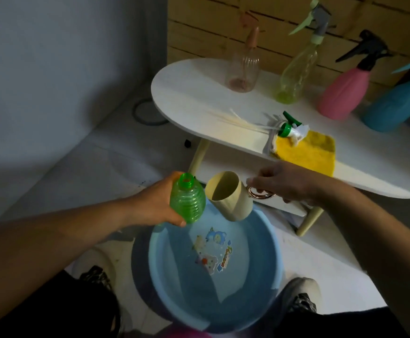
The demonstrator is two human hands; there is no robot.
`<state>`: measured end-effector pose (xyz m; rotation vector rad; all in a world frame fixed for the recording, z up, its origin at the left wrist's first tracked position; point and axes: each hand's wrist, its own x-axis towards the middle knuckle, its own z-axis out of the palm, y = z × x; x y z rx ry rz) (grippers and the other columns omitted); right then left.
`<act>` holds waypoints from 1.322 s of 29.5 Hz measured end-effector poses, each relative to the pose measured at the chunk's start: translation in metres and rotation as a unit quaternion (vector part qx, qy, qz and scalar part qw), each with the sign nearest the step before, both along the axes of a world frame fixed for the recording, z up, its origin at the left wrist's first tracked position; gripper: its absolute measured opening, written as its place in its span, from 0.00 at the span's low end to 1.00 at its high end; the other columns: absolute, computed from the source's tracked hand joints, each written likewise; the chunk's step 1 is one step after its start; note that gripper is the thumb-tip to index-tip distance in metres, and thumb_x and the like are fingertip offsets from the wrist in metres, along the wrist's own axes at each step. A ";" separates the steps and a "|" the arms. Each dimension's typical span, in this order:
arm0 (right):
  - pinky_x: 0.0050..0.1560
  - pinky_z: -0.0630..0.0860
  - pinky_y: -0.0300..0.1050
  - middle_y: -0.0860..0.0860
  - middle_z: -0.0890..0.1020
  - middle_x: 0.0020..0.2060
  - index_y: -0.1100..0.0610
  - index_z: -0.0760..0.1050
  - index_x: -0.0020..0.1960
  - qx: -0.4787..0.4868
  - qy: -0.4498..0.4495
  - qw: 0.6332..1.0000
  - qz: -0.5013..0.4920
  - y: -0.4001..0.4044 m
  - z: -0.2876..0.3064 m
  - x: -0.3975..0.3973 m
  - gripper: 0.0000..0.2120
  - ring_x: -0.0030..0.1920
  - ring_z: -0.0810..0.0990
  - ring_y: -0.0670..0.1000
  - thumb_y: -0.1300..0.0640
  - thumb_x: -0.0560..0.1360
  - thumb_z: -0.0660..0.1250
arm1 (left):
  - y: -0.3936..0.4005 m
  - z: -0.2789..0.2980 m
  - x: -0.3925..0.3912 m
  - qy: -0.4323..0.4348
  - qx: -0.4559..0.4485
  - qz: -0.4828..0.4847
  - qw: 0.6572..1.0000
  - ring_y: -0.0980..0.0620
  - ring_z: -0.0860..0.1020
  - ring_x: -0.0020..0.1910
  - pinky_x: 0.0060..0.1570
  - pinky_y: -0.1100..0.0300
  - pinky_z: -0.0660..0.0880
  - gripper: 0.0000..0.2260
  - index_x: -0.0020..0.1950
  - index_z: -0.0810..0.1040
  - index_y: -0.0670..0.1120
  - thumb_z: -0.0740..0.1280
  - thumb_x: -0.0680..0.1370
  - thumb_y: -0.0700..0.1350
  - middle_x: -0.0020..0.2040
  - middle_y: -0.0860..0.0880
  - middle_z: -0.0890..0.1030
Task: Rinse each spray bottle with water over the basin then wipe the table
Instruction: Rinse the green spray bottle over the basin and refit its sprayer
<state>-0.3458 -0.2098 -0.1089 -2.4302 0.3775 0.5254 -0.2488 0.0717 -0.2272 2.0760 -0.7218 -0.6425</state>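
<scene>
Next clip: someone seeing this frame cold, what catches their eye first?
Likely the bright green ribbed bottle, uncapped, gripped by the left hand above the blue basin, with the right hand tilting a beige cup beside it. Next, the yellow cloth on the white table's front edge.

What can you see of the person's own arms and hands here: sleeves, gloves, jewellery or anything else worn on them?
Both forearms are bare as far as the view shows: no sleeve reaches them. The left hand and the right hand wear no gloves. No watch, bracelet or ring shows on either wrist or hand, though the dim light hides fine detail. Nothing is marked or taped on either arm.
</scene>
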 end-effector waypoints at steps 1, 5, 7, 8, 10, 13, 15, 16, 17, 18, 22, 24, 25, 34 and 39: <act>0.36 0.71 0.45 0.53 0.81 0.40 0.56 0.80 0.47 -0.017 0.009 1.000 0.005 0.001 -0.008 0.000 0.18 0.37 0.74 0.50 0.41 0.80 0.65 | 0.000 -0.001 0.001 -0.005 0.005 -0.003 1.000 0.68 0.77 0.55 0.50 0.74 0.73 0.41 0.61 0.67 0.61 0.85 0.60 0.35 0.58 0.59 0.77; 0.40 0.75 0.46 0.53 0.83 0.44 0.56 0.81 0.48 -0.079 0.061 0.995 0.006 0.004 -0.048 0.002 0.19 0.41 0.79 0.51 0.40 0.79 0.65 | -0.002 -0.003 0.003 -0.011 0.018 -0.019 1.000 0.61 0.78 0.56 0.48 0.72 0.74 0.43 0.66 0.65 0.59 0.84 0.61 0.35 0.58 0.57 0.77; 0.44 0.75 0.47 0.52 0.83 0.44 0.56 0.81 0.48 -0.100 0.081 0.992 0.009 0.004 -0.071 0.004 0.19 0.44 0.80 0.51 0.40 0.80 0.64 | -0.001 -0.004 0.005 -0.009 0.025 -0.018 0.999 0.59 0.78 0.57 0.51 0.68 0.75 0.44 0.66 0.64 0.59 0.84 0.61 0.36 0.58 0.57 0.77; 0.44 0.74 0.46 0.52 0.82 0.45 0.55 0.81 0.49 -0.110 0.085 0.990 0.007 0.004 -0.080 0.003 0.18 0.45 0.79 0.51 0.41 0.80 0.64 | -0.001 -0.003 0.004 -0.011 0.030 -0.020 0.999 0.59 0.78 0.57 0.51 0.66 0.76 0.44 0.66 0.64 0.59 0.84 0.61 0.37 0.58 0.57 0.77; 0.46 0.73 0.46 0.52 0.82 0.46 0.55 0.81 0.51 -0.119 0.094 0.988 -0.001 0.004 -0.101 0.000 0.18 0.47 0.79 0.52 0.41 0.81 0.63 | -0.001 -0.003 0.004 -0.008 0.044 -0.027 0.999 0.61 0.77 0.56 0.49 0.70 0.73 0.44 0.65 0.64 0.60 0.85 0.60 0.38 0.57 0.60 0.76; 0.47 0.71 0.45 0.54 0.82 0.52 0.56 0.81 0.57 -0.163 0.110 0.980 0.016 0.006 -0.137 -0.008 0.18 0.52 0.79 0.55 0.45 0.82 0.60 | 0.002 -0.006 0.002 0.001 0.057 -0.030 0.998 0.65 0.75 0.54 0.46 0.77 0.70 0.44 0.65 0.64 0.58 0.86 0.60 0.40 0.56 0.62 0.74; 0.46 0.70 0.44 0.55 0.83 0.55 0.57 0.80 0.57 -0.186 0.103 0.977 0.017 0.003 -0.165 -0.016 0.15 0.54 0.81 0.56 0.49 0.83 0.59 | 0.003 -0.006 0.001 0.002 0.067 -0.037 0.997 0.65 0.75 0.55 0.46 0.78 0.70 0.44 0.66 0.64 0.58 0.86 0.60 0.41 0.56 0.64 0.73; 0.46 0.71 0.45 0.56 0.84 0.55 0.57 0.80 0.58 -0.195 0.100 0.976 0.016 0.001 -0.176 -0.020 0.14 0.54 0.82 0.56 0.50 0.83 0.60 | 0.002 -0.006 0.001 0.004 0.071 -0.039 0.997 0.65 0.75 0.55 0.46 0.78 0.69 0.43 0.66 0.64 0.58 0.86 0.61 0.41 0.56 0.64 0.73; 0.47 0.73 0.45 0.55 0.83 0.56 0.56 0.79 0.59 -0.208 0.102 0.973 0.022 0.001 -0.185 -0.023 0.14 0.55 0.82 0.56 0.49 0.83 0.61 | 0.002 -0.007 0.001 0.005 0.074 -0.040 0.996 0.65 0.75 0.55 0.46 0.78 0.69 0.43 0.66 0.64 0.58 0.86 0.61 0.41 0.56 0.63 0.73; 0.50 0.74 0.45 0.54 0.83 0.57 0.55 0.79 0.60 -0.225 0.103 0.968 0.031 0.000 -0.191 -0.026 0.14 0.56 0.82 0.56 0.48 0.83 0.61 | 0.003 -0.008 0.002 0.004 0.076 -0.039 0.996 0.64 0.75 0.55 0.46 0.77 0.69 0.43 0.66 0.64 0.58 0.86 0.61 0.41 0.56 0.63 0.73; 0.57 0.75 0.46 0.53 0.80 0.63 0.53 0.78 0.66 -0.269 0.099 0.955 0.072 0.002 -0.208 -0.035 0.17 0.62 0.80 0.55 0.45 0.84 0.59 | 0.002 -0.011 0.001 0.004 0.089 -0.044 0.995 0.61 0.75 0.57 0.50 0.69 0.72 0.43 0.66 0.64 0.60 0.86 0.61 0.42 0.57 0.63 0.74; 0.60 0.75 0.47 0.53 0.79 0.65 0.52 0.76 0.68 -0.275 0.106 0.951 0.094 0.003 -0.215 -0.039 0.18 0.64 0.80 0.56 0.46 0.84 0.59 | 0.002 -0.012 0.001 0.007 0.097 -0.049 0.994 0.61 0.75 0.57 0.50 0.69 0.72 0.43 0.66 0.63 0.61 0.86 0.62 0.42 0.57 0.63 0.73; 0.61 0.75 0.48 0.54 0.79 0.66 0.52 0.76 0.69 -0.274 0.111 0.950 0.104 0.004 -0.220 -0.040 0.18 0.64 0.79 0.57 0.46 0.84 0.59 | 0.001 -0.013 0.001 0.007 0.101 -0.050 0.994 0.62 0.75 0.56 0.49 0.70 0.71 0.43 0.66 0.63 0.61 0.86 0.62 0.42 0.56 0.64 0.73; 0.49 0.73 0.45 0.57 0.83 0.53 0.58 0.82 0.57 -0.163 0.108 0.980 0.023 0.010 -0.237 -0.036 0.16 0.55 0.82 0.58 0.47 0.82 0.63 | -0.001 -0.015 0.008 0.000 0.121 -0.055 0.991 0.58 0.75 0.59 0.55 0.59 0.75 0.43 0.65 0.63 0.63 0.86 0.61 0.44 0.57 0.64 0.72; 0.42 0.73 0.44 0.53 0.81 0.39 0.59 0.82 0.46 -0.041 0.088 0.991 -0.093 -0.010 -0.211 -0.027 0.20 0.41 0.79 0.53 0.42 0.80 0.66 | 0.001 -0.016 0.011 -0.013 0.127 -0.052 0.990 0.57 0.75 0.59 0.51 0.64 0.74 0.42 0.68 0.65 0.60 0.84 0.62 0.42 0.60 0.60 0.73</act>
